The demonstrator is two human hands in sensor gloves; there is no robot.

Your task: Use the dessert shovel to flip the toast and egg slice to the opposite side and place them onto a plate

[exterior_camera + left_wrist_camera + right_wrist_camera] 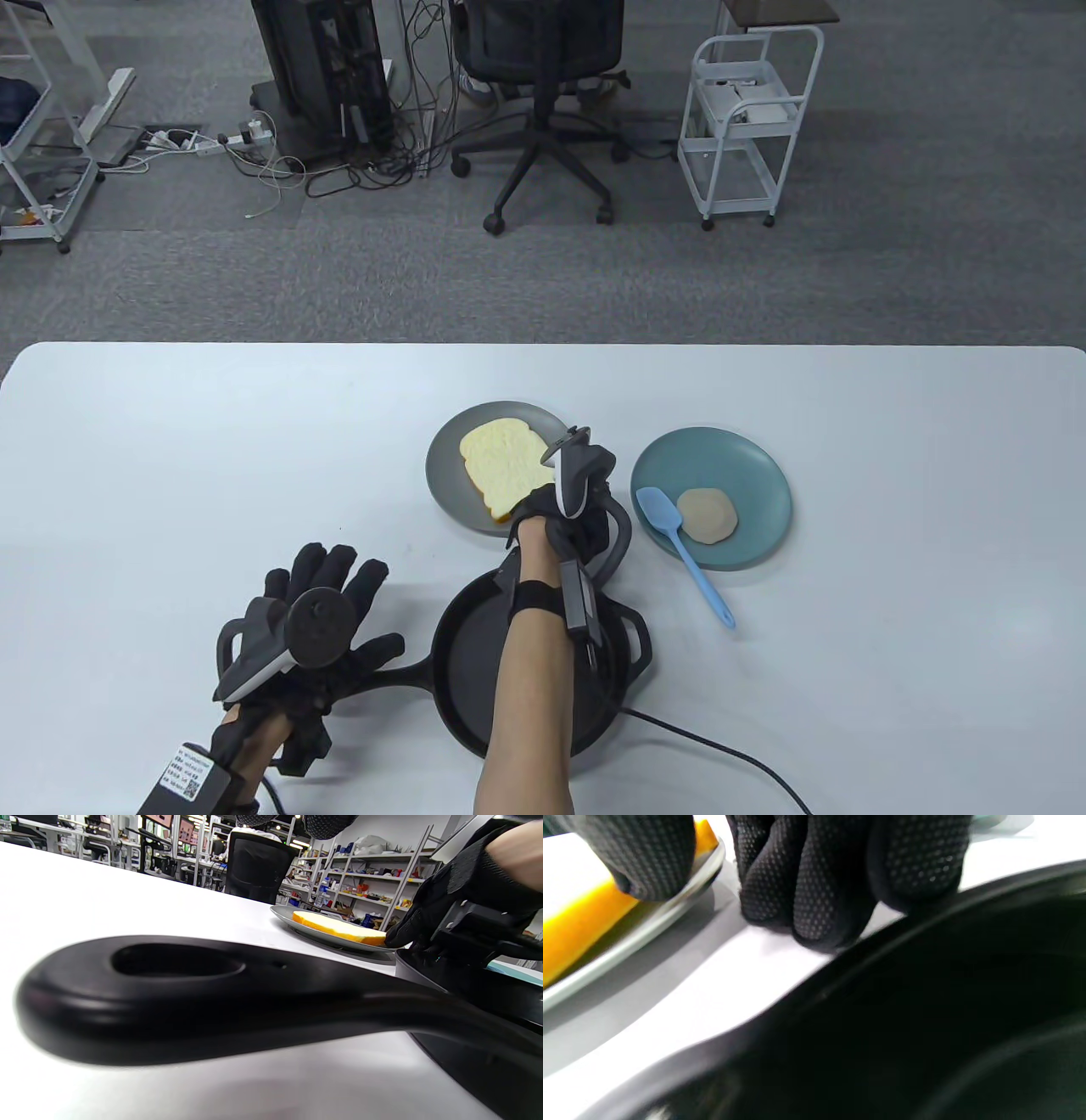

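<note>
A slice of toast (501,465) lies on the grey plate (445,484), pale face up; its yellow crust (339,928) shows in the left wrist view. The round egg slice (707,514) and the blue dessert shovel (683,548) lie on the teal plate (747,475). My right hand (562,519) is at the grey plate's near rim (670,914): the thumb (640,861) sits on the rim beside the toast (581,921), the other fingers (814,887) are curled against the table. My left hand (333,598) lies flat with fingers spread over the skillet handle (178,993).
The black skillet (475,671) stands at the table's near edge under my right forearm, with nothing visible in it. A black cable (721,751) trails off to the right. Beyond the table are an office chair (543,93) and a white cart (747,127).
</note>
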